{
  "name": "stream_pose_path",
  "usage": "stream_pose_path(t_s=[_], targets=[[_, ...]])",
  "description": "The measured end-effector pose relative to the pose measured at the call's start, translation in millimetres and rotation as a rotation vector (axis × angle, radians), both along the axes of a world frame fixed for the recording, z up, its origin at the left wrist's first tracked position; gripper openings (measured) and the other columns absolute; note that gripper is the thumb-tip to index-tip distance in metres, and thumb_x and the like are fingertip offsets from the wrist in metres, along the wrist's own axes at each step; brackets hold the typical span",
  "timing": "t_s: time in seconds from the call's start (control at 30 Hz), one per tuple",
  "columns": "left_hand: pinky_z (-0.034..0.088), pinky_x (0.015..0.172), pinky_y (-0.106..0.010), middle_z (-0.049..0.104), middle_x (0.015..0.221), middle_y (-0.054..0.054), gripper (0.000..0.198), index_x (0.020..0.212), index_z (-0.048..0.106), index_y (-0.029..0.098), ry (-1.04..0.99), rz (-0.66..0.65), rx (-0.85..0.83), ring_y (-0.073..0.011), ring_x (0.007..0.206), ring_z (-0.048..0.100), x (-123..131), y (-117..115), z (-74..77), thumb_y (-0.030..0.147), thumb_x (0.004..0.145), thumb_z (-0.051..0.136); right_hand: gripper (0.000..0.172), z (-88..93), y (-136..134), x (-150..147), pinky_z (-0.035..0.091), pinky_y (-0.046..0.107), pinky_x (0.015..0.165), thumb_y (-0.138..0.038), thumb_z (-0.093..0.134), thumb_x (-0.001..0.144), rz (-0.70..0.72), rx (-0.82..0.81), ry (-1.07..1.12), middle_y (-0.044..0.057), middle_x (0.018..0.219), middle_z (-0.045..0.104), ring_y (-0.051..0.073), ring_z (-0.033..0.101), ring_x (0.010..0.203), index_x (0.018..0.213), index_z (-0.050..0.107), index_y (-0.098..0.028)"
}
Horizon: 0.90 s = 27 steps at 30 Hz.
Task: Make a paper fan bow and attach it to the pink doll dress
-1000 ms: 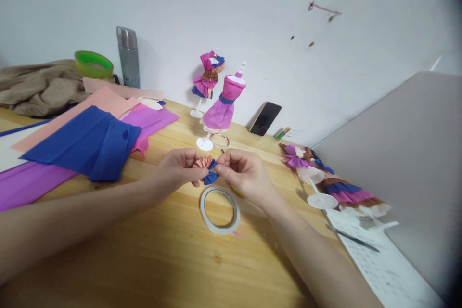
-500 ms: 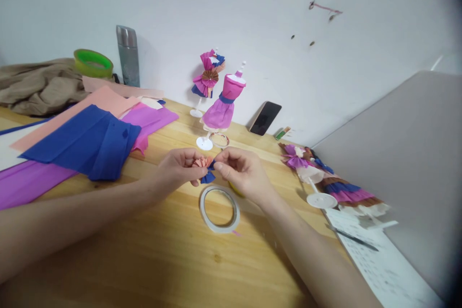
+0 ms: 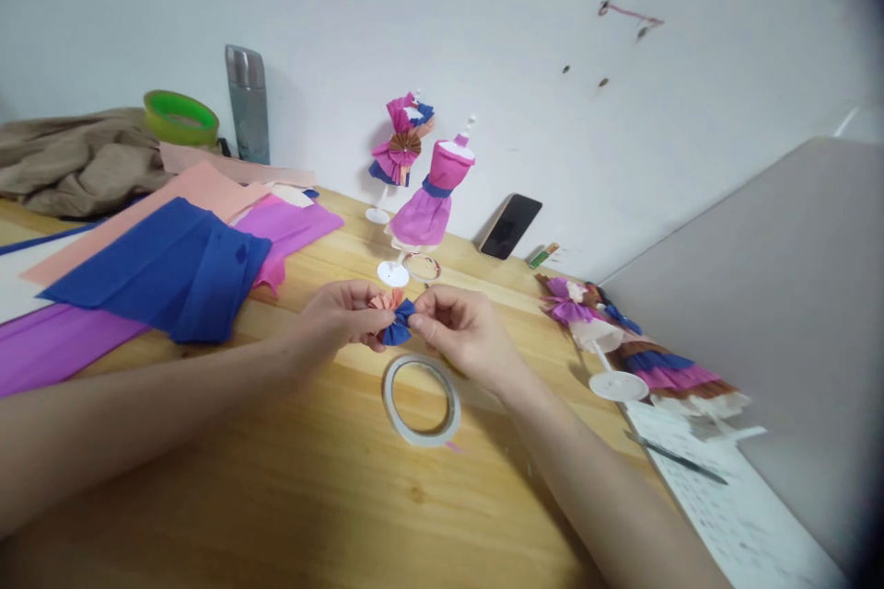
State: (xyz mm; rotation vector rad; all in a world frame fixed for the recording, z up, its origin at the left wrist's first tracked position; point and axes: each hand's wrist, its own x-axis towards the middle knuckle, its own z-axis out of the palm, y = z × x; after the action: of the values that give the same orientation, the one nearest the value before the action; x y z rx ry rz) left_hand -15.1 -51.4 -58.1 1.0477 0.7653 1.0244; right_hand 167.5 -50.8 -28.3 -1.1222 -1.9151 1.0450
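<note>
Between my hands is a small pleated paper piece: a peach fan [image 3: 388, 299] with a blue pleated bow [image 3: 399, 324] against it. My left hand [image 3: 349, 313] pinches the peach part from the left. The thumb and fingertips of my right hand [image 3: 459, 324] are closed on the blue bow's right edge. Just below them a roll of white tape [image 3: 422, 400] lies flat on the wooden table [image 3: 310, 497]. Behind the hands stands a small dress form [image 3: 428, 193] in a pink paper dress with a blue waistband.
Blue crepe paper [image 3: 156, 267] and pink and peach sheets are piled at left, near a green tape roll [image 3: 180, 118] and a flask [image 3: 247, 101]. A phone [image 3: 511, 226] leans on the wall. More dressed forms [image 3: 618, 385], a pen [image 3: 680, 458] and a printed sheet [image 3: 750, 515] are at right.
The blue bow has turned and spread out, showing more of its pleats in front of the peach fan. Both hands keep nearly the same place.
</note>
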Motion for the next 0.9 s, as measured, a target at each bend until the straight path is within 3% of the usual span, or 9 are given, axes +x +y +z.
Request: stream_pose_path(t_s=[0.2,0.43,0.5,0.63,0.77,0.9], targets=[[0.047,0.055,-0.022,0.057,0.060,0.000,0.023,0.061,0.059,0.013,-0.063,-0.023,-0.094,-0.0102,0.059,0.054,1.5,-3.9,8.9,0.025,0.057,0.079,0.023,-2.8,-0.2,0.6,0.030,0.023,0.049,-0.031,0.061,0.077,-0.008,0.106,-0.084,-0.004,0.056,0.044,0.009,0.037,0.052,0.062,0.048,-0.018],[0.045,0.055,-0.022,0.058,0.060,0.001,0.023,0.061,0.059,0.013,-0.059,-0.055,-0.088,-0.0095,0.057,0.054,0.7,-2.9,10.4,0.027,0.059,0.078,0.019,-1.7,1.3,0.6,0.034,0.023,0.049,-0.031,0.061,0.076,0.003,0.024,0.017,-0.004,0.058,0.047,0.008,0.041,0.050,0.066,0.052,-0.018],[0.046,0.056,-0.023,0.059,0.061,0.000,0.022,0.063,0.059,0.014,0.032,-0.055,-0.035,-0.0101,0.056,0.055,0.4,-1.5,8.1,0.026,0.060,0.076,0.012,-0.8,1.1,1.5,0.038,0.024,0.053,-0.028,0.061,0.078,-0.020,0.080,0.029,-0.001,0.066,0.054,0.010,0.047,0.055,0.080,0.058,-0.017],[0.042,0.055,-0.022,0.057,0.059,0.003,0.014,0.071,0.062,0.014,0.200,-0.075,0.139,-0.0092,0.055,0.053,1.2,-0.4,3.0,0.022,0.064,0.071,0.032,2.1,-2.3,2.8,0.046,0.028,0.064,-0.026,0.065,0.079,0.016,0.246,-0.051,0.008,0.102,0.065,0.015,0.059,0.075,0.111,0.060,-0.019],[0.038,0.054,-0.020,0.059,0.062,0.004,0.019,0.083,0.064,0.015,0.250,-0.082,0.222,-0.0081,0.056,0.052,3.3,0.1,-2.4,0.019,0.065,0.068,0.014,1.9,-4.0,0.8,0.047,0.029,0.068,-0.024,0.065,0.081,0.056,0.313,-0.112,0.007,0.096,0.067,0.018,0.061,0.085,0.094,0.067,-0.019],[0.046,0.059,-0.023,0.063,0.062,0.002,0.023,0.078,0.062,0.014,0.250,-0.042,0.134,-0.0109,0.058,0.058,4.3,0.4,-3.6,0.023,0.060,0.072,0.013,-4.9,1.0,-0.6,0.048,0.030,0.065,-0.029,0.066,0.081,0.042,0.160,0.001,0.006,0.083,0.067,0.016,0.061,0.072,0.086,0.067,-0.017]])
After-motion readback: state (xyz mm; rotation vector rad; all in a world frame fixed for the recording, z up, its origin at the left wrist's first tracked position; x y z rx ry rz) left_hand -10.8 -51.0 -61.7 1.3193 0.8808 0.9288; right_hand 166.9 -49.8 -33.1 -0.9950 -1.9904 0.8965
